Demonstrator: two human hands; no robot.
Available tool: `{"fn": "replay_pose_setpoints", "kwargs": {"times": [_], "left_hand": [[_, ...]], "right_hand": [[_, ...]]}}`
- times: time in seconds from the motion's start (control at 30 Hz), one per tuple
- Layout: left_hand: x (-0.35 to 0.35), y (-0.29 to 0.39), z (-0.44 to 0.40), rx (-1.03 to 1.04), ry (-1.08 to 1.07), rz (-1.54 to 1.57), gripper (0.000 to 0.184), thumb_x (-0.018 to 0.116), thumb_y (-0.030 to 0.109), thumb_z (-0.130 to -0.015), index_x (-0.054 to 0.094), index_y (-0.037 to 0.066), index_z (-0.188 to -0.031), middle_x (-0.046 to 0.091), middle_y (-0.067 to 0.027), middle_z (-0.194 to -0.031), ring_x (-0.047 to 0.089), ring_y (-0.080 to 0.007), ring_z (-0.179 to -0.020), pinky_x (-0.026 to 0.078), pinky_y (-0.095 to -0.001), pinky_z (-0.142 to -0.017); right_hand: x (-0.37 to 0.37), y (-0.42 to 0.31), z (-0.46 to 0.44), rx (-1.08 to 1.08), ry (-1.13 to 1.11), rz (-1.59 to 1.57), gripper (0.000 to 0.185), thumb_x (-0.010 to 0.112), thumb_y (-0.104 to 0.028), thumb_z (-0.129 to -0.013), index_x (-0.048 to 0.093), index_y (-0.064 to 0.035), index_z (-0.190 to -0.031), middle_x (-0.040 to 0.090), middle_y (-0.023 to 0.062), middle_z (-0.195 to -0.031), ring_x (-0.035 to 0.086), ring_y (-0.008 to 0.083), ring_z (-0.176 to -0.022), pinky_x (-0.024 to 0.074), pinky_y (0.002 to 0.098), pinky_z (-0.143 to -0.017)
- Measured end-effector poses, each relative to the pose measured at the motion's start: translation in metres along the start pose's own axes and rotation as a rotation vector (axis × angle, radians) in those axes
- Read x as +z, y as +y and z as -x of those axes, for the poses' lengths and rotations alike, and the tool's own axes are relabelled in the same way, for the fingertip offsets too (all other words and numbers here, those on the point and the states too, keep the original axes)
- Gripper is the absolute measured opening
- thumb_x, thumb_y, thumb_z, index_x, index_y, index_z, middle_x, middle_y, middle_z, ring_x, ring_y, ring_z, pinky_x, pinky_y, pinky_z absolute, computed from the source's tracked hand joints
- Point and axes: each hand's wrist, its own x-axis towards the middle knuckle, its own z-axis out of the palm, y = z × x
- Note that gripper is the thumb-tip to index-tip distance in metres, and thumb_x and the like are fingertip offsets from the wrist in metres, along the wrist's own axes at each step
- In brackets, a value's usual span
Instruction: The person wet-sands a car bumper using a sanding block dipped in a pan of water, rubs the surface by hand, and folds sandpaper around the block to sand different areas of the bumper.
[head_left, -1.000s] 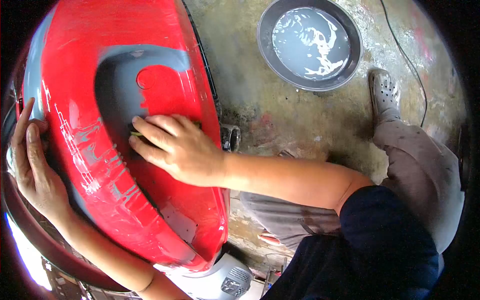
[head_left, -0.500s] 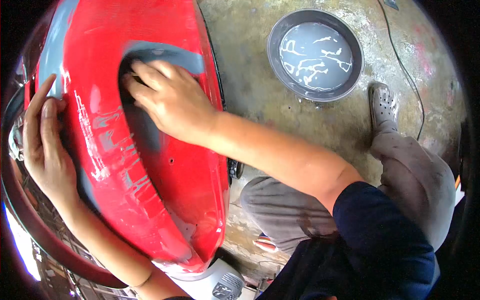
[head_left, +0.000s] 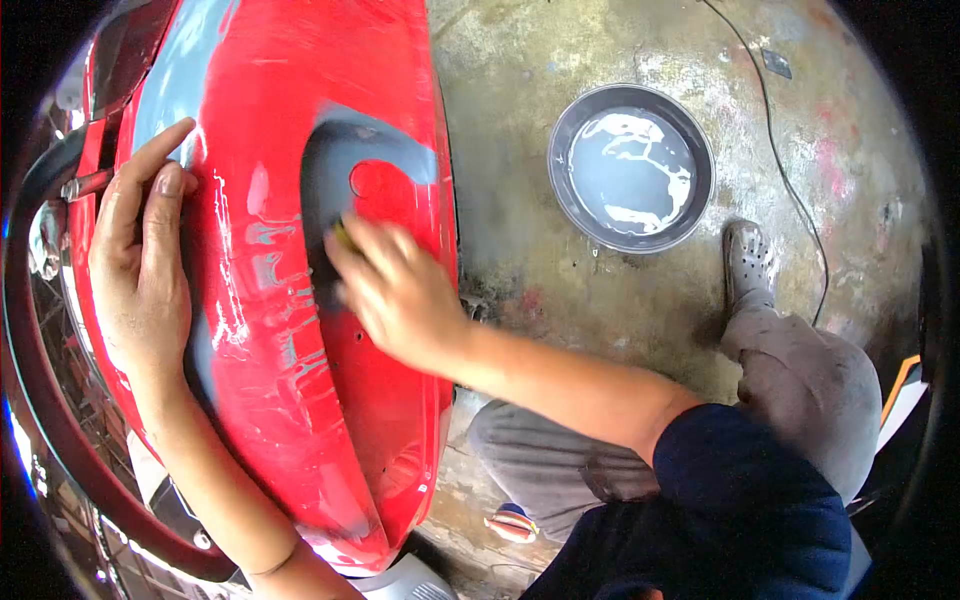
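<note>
A wet red panel (head_left: 270,400) with grey patches fills the left side of the head view. My right hand (head_left: 395,290) presses a small yellowish-green pad (head_left: 344,236) against the dark grey recess (head_left: 325,185); its fingers are slightly blurred. Most of the pad is hidden under the fingers. My left hand (head_left: 145,260) rests on the panel's far left side, its fingers apart and holding nothing, close to a grey strip (head_left: 185,75).
A round dark basin (head_left: 562,190) of cloudy water sits on the stained floor (head_left: 500,120) at upper right. A black cable (head_left: 772,145) runs past it. My foot in a grey clog (head_left: 748,258) is below the basin. A curved dark red rim (head_left: 60,420) lies at far left.
The view has shifted, so the panel appears further right and the basin lower. My right hand has moved down along the recess since half a second ago. My left hand stays on the panel.
</note>
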Motion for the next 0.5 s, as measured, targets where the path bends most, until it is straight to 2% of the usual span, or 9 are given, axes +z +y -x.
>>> {"fn": "replay_pose_setpoints", "kwargs": {"times": [0.03, 0.1, 0.2, 0.3, 0.33, 0.43, 0.47, 0.5], "left_hand": [[0.001, 0.005, 0.002, -0.012, -0.006, -0.001, 0.028, 0.059, 0.011, -0.109, 0.071, 0.004, -0.133, 0.070, -0.0050, -0.111, 0.063, -0.0089, -0.097, 0.050, -0.0239, -0.092], [0.002, 0.009, 0.003, -0.010, 0.012, -0.021, 0.027, 0.059, 0.010, -0.108, 0.071, 0.004, -0.132, 0.070, -0.0054, -0.112, 0.063, -0.0089, -0.096, 0.051, -0.0246, -0.091], [0.003, 0.006, 0.004, 0.036, 0.022, -0.018, 0.027, 0.060, 0.009, -0.108, 0.071, 0.003, -0.131, 0.071, -0.0060, -0.112, 0.063, -0.0092, -0.096, 0.051, -0.0254, -0.091], [0.004, 0.005, 0.002, 0.082, 0.014, -0.020, 0.026, 0.060, 0.008, -0.107, 0.071, 0.002, -0.130, 0.072, -0.0069, -0.113, 0.064, -0.0098, -0.096, 0.051, -0.0258, -0.091], [0.002, 0.006, 0.001, 0.097, 0.011, -0.026, 0.026, 0.059, 0.008, -0.107, 0.071, 0.002, -0.130, 0.072, -0.0073, -0.113, 0.064, -0.0101, -0.096, 0.052, -0.0258, -0.091], [0.001, 0.007, 0.001, 0.082, -0.005, -0.018, 0.025, 0.060, 0.006, -0.106, 0.072, 0.002, -0.128, 0.072, -0.0085, -0.111, 0.064, -0.0112, -0.096, 0.052, -0.0265, -0.090], [0.001, 0.008, 0.001, 0.084, -0.002, -0.019, 0.025, 0.060, 0.005, -0.106, 0.072, 0.001, -0.127, 0.072, -0.0085, -0.111, 0.064, -0.0114, -0.096, 0.052, -0.0266, -0.091], [0.001, 0.009, 0.001, 0.085, -0.002, -0.018, 0.025, 0.059, 0.005, -0.106, 0.072, 0.001, -0.127, 0.072, -0.0086, -0.110, 0.064, -0.0116, -0.096, 0.052, -0.0267, -0.091]], "right_hand": [[-0.006, -0.012, 0.016, 0.026, -0.082, -0.044, 0.056, 0.079, -0.018, -0.086, 0.063, -0.0015, -0.137, 0.055, 0.0208, -0.144, 0.058, 0.0393, -0.122, 0.0534, 0.0449, -0.102], [-0.004, -0.002, 0.012, -0.064, -0.050, -0.015, 0.054, 0.078, -0.018, -0.087, 0.063, -0.0019, -0.137, 0.056, 0.0194, -0.143, 0.059, 0.0381, -0.121, 0.0551, 0.0454, -0.099], [-0.002, 0.011, -0.044, 0.014, 0.035, 0.039, 0.049, 0.075, -0.016, -0.090, 0.061, -0.0021, -0.135, 0.057, 0.0186, -0.138, 0.060, 0.0384, -0.118, 0.0571, 0.0454, -0.091], [0.002, 0.006, -0.047, 0.067, 0.072, 0.082, 0.048, 0.074, -0.016, -0.091, 0.060, -0.0013, -0.135, 0.057, 0.0190, -0.138, 0.060, 0.0388, -0.117, 0.0567, 0.0451, -0.092], [-0.001, 0.000, -0.029, 0.081, 0.016, 0.073, 0.051, 0.075, -0.017, -0.091, 0.060, -0.0009, -0.137, 0.056, 0.0202, -0.141, 0.059, 0.0391, -0.118, 0.0568, 0.0457, -0.092], [-0.006, -0.014, 0.021, 0.002, -0.077, 0.001, 0.056, 0.075, -0.018, -0.091, 0.058, -0.0011, -0.141, 0.051, 0.0231, -0.147, 0.058, 0.0404, -0.119, 0.0570, 0.0458, -0.093], [-0.006, -0.008, 0.015, -0.080, -0.031, 0.026, 0.055, 0.076, -0.018, -0.090, 0.059, 0.0018, -0.138, 0.055, 0.0248, -0.139, 0.059, 0.0400, -0.114, 0.0582, 0.0454, -0.088], [-0.003, 0.001, 0.004, -0.063, -0.012, 0.047, 0.055, 0.076, -0.018, -0.089, 0.059, 0.0018, -0.138, 0.055, 0.0246, -0.138, 0.059, 0.0401, -0.114, 0.0582, 0.0452, -0.089]]}}
